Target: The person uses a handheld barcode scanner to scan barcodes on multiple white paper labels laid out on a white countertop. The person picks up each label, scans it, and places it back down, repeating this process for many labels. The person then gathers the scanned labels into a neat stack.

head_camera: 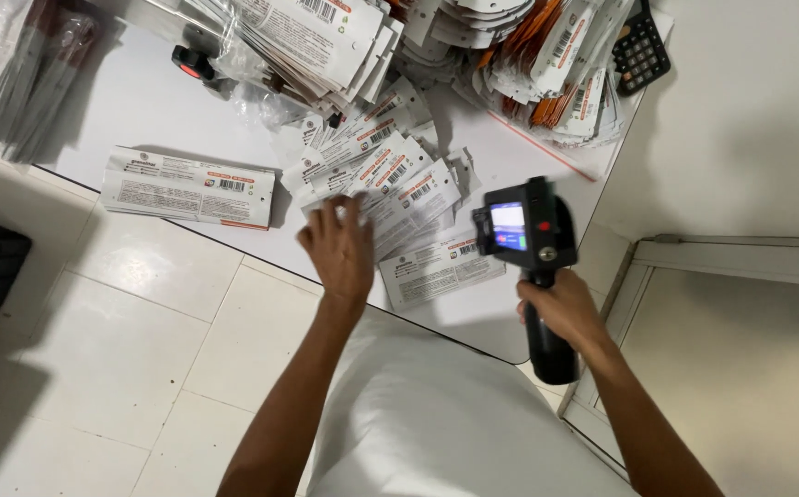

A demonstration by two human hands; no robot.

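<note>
Fingers [333,219] of the left hand [339,248] are lying spread and flat on a fanned row of white packets [390,179] with orange stripes; they are pressing on the packets, not closing around any of them. The row is sitting near the front edge of the white worktop [151,110], and each packet is overlapping the next one like roof tiles. One packet [436,267] at the near end of the row is lying a little apart, just beside the left hand and under the device that the other hand is carrying.

The right hand [560,308] is wrapping its fingers fully around the black grip of a handheld printer gun [528,230]. The device is standing almost upright, its small lit screen is facing up toward the person, and its head is hovering over the near end of the packet row. Whether it is touching a packet, I cannot tell.

Further out, a single long packet [188,187] is lying alone on the left part of the worktop, well apart from the row. Behind the row, a big loose heap of the same packets [307,37] is covering the back of the worktop, and another heap with orange edges [546,64] is lying to the right of it. A black calculator [639,53] is resting at the right back corner, on this second heap. Clear plastic bags [27,74] are lying at the far left. Below the worktop, pale floor tiles [142,322] are showing.
</note>
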